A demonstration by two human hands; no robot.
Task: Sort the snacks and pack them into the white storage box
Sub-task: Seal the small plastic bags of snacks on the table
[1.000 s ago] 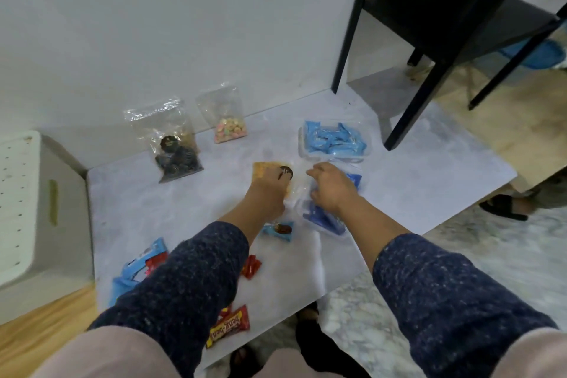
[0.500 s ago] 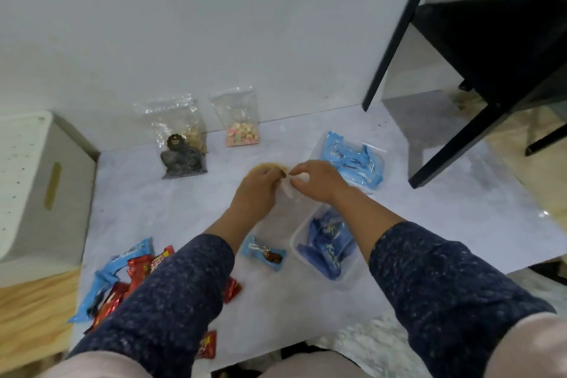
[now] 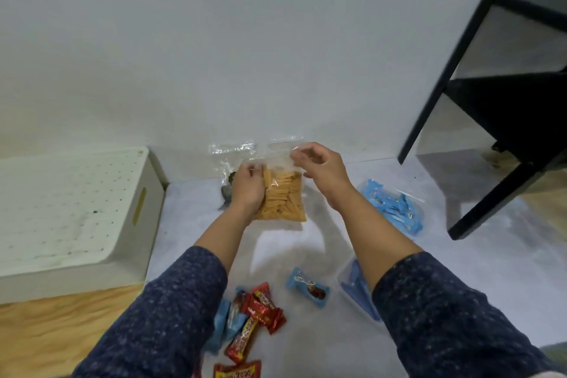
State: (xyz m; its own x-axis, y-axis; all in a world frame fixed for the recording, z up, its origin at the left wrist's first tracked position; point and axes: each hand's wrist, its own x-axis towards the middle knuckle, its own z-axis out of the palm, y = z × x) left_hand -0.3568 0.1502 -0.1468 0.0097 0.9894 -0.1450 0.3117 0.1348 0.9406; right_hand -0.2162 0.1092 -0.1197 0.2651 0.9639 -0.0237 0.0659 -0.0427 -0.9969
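A clear bag of orange biscuits point(image 3: 283, 199) hangs upright above the grey mat point(image 3: 306, 347). My left hand point(image 3: 247, 190) grips the bag's left side, and my right hand point(image 3: 320, 167) pinches its top right corner. The white storage box point(image 3: 70, 212) stands at the left with its perforated lid on. Red-wrapped bars point(image 3: 256, 322) lie in a pile near me, beside a single blue-wrapped snack point(image 3: 306, 287). A clear bag of blue snacks point(image 3: 395, 207) lies to the right, and a second one point(image 3: 357, 288) is partly hidden under my right forearm.
Two more clear bags point(image 3: 233, 152) lean on the wall behind the raised bag, mostly hidden. A black metal shelf point(image 3: 497, 120) stands at the right with a leg on the mat. Wooden floor point(image 3: 46, 325) shows at the near left.
Both hands have lifted the biscuit bag off the mat and raised it toward the wall. The camera view has tilted upward and to the left.
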